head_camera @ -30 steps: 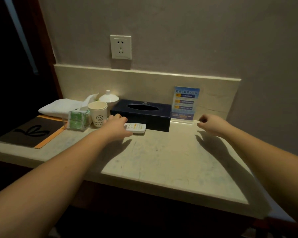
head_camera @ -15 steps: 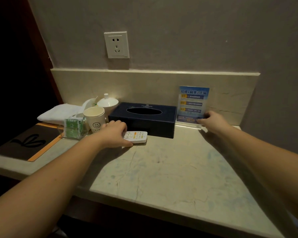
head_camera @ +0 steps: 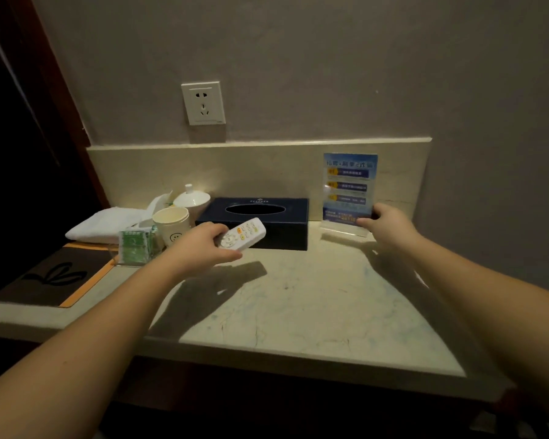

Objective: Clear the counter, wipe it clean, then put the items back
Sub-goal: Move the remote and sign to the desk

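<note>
The left hand (head_camera: 200, 245) grips the remote (head_camera: 243, 234), raised off the tabletop (head_camera: 298, 305) in front of the tissue box (head_camera: 260, 221). The right hand (head_camera: 390, 224) pinches the sign (head_camera: 349, 188) at far right, probably to clear both for wiping.
</note>
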Available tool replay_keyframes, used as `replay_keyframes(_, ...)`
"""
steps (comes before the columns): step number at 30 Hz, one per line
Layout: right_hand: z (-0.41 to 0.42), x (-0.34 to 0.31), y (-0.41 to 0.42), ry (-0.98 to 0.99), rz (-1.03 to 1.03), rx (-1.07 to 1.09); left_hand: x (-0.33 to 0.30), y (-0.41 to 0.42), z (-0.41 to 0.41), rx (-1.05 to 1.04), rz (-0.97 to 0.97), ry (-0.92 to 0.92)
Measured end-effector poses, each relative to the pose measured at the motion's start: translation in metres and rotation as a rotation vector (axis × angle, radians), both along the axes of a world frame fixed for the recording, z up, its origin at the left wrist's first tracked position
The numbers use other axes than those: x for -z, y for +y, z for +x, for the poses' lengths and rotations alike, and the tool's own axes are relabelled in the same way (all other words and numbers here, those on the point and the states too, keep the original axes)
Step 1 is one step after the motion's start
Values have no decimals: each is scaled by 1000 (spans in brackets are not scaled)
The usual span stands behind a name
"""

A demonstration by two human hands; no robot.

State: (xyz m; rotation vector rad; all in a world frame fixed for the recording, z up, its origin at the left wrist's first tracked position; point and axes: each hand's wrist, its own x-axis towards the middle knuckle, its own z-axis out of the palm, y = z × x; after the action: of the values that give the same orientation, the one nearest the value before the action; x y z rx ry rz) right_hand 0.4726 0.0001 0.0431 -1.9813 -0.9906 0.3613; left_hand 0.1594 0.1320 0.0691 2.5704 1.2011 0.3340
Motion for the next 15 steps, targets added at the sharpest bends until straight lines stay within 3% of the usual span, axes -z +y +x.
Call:
replay_keyframes(8,-52,-21,-117,45,115,79,-12,-101,6,110,-189,-349)
replay_keyframes(15,-78,-5,-236,83,141,227,-6,-175,41,262,-347,-450)
